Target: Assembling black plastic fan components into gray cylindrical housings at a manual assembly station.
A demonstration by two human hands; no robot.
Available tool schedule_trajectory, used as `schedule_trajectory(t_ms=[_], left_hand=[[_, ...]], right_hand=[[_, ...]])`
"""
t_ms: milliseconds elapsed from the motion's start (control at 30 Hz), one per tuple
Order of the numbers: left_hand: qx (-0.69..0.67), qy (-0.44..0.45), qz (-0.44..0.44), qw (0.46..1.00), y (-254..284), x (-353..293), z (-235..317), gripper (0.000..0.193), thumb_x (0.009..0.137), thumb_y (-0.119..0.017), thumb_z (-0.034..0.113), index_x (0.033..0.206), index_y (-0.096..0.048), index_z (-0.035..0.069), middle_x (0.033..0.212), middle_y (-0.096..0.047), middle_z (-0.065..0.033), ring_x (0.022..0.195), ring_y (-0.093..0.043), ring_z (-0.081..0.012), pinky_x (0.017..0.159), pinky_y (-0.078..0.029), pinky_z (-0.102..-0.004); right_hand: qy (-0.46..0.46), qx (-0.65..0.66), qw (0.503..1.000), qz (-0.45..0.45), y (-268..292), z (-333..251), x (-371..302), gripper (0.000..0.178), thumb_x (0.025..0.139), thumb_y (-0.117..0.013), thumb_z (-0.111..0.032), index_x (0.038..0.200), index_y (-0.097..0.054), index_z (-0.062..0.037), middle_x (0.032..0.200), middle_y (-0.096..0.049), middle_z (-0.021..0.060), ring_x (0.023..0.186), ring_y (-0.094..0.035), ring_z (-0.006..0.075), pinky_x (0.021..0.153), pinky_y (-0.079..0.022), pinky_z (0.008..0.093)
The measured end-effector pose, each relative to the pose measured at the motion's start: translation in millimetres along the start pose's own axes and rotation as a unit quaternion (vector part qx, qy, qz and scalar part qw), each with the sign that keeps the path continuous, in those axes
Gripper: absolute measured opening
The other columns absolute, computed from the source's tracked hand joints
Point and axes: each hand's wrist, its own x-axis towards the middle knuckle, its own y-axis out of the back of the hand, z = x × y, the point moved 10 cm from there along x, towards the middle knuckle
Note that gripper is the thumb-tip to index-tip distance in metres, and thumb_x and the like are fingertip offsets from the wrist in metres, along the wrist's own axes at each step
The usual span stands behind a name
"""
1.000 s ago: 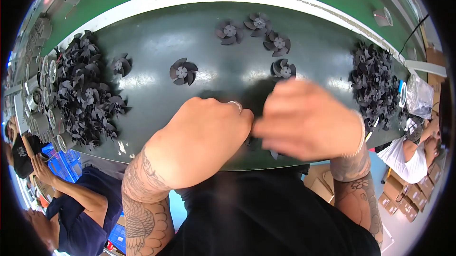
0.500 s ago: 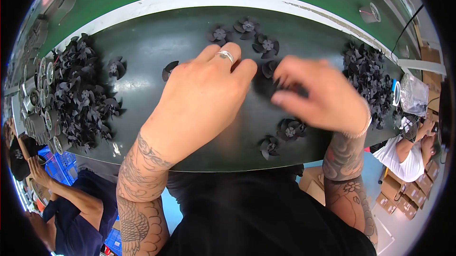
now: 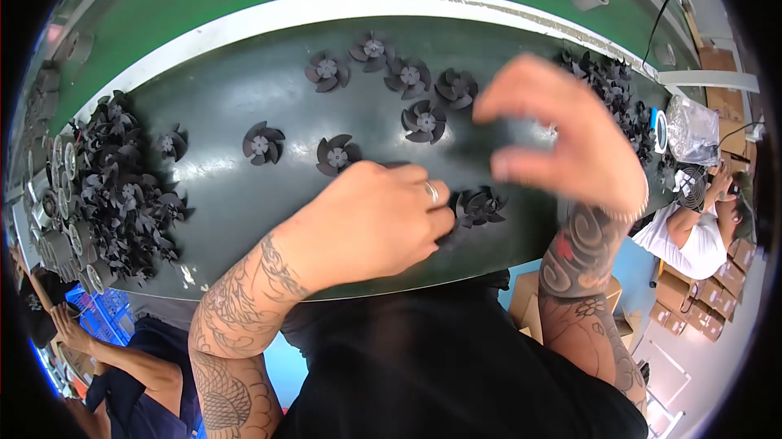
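Note:
My left hand [image 3: 376,215], with a ring on one finger, is low over the dark green tabletop near its front edge. Its fingers curl downward; what they close on is hidden beneath them. Just right of its fingertips lie overlapping black fan blades [image 3: 481,207]. Blurred by motion, my right hand [image 3: 574,133] hovers above the right part of the table, thumb and fingers apart with nothing between them. Near its fingertips lies a black fan impeller [image 3: 456,89]. Another impeller [image 3: 424,122] sits face up beside that one, and several more are spread toward the left.
A heap of black impellers [image 3: 130,186] covers the left end, beside stacked round motor housings [image 3: 61,219]. A second heap [image 3: 611,97] lies at the right, near a clear plastic bag [image 3: 692,129]. Beyond the white rail [image 3: 326,7] is a green surface. Co-workers sit on both sides.
My left hand has come down toward the table's front edge, uncovering impellers behind it. My right hand has opened wider and shifted slightly. The view has shifted too.

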Motion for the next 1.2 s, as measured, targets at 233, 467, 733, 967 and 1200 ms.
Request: schedule_trajectory(t_ms=[233,467,733,967,1200], left_hand=[[0.047,0.086,0.12,0.988,41,-10,-33,0.024,0.077,-0.074,0.023,0.065,-0.061,0.006,0.063,-0.055,-0.0056,0.068,-0.059,-0.0264,0.058,-0.048,-0.0405],[0.125,0.168,0.134,0.969,54,-15,-45,0.022,0.074,-0.075,0.022,0.067,-0.061,0.007,0.065,-0.056,-0.0052,0.069,-0.06,-0.0274,0.057,-0.048,-0.0409],[0.054,0.007,0.163,0.985,45,-1,-7,0.035,0.072,-0.081,0.02,0.105,-0.072,0.014,0.103,-0.062,-0.0005,0.095,-0.059,-0.0242,0.081,-0.047,-0.038],[0.097,0.023,0.145,0.984,20,1,-21,0.023,0.074,-0.077,0.012,0.094,-0.068,0.01,0.096,-0.06,-0.0001,0.094,-0.058,-0.0237,0.081,-0.046,-0.0368],[0.108,0.091,0.23,0.963,50,-2,-22,0.043,0.069,-0.084,0.017,0.109,-0.069,0.011,0.098,-0.059,-0.0009,0.094,-0.056,-0.0233,0.08,-0.044,-0.0374]], right_hand=[[-0.044,-0.014,0.978,-0.205,-73,1,-30,0.05,0.064,-0.084,-0.013,0.111,-0.068,-0.0059,0.106,-0.063,0.0092,0.102,-0.059,0.0311,0.086,-0.049,0.0417],[-0.113,0.106,0.988,0.0,-46,30,-17,0.039,0.072,-0.082,-0.008,0.107,-0.067,-0.0002,0.088,-0.065,0.0094,0.078,-0.062,0.0247,0.073,-0.052,0.0364],[-0.044,-0.002,0.995,-0.09,-48,12,-31,0.045,0.065,-0.087,-0.022,0.101,-0.068,-0.0044,0.095,-0.061,0.0098,0.092,-0.057,0.0318,0.078,-0.048,0.0403],[-0.059,0.091,0.988,-0.107,-58,15,-29,0.023,0.068,-0.08,-0.006,0.082,-0.062,-0.0041,0.076,-0.057,0.0065,0.075,-0.057,0.0291,0.066,-0.046,0.0396],[-0.03,0.023,0.999,-0.014,-38,9,-27,0.023,0.072,-0.078,-0.004,0.083,-0.058,-0.0031,0.074,-0.055,0.0078,0.071,-0.056,0.0288,0.063,-0.046,0.0387]])
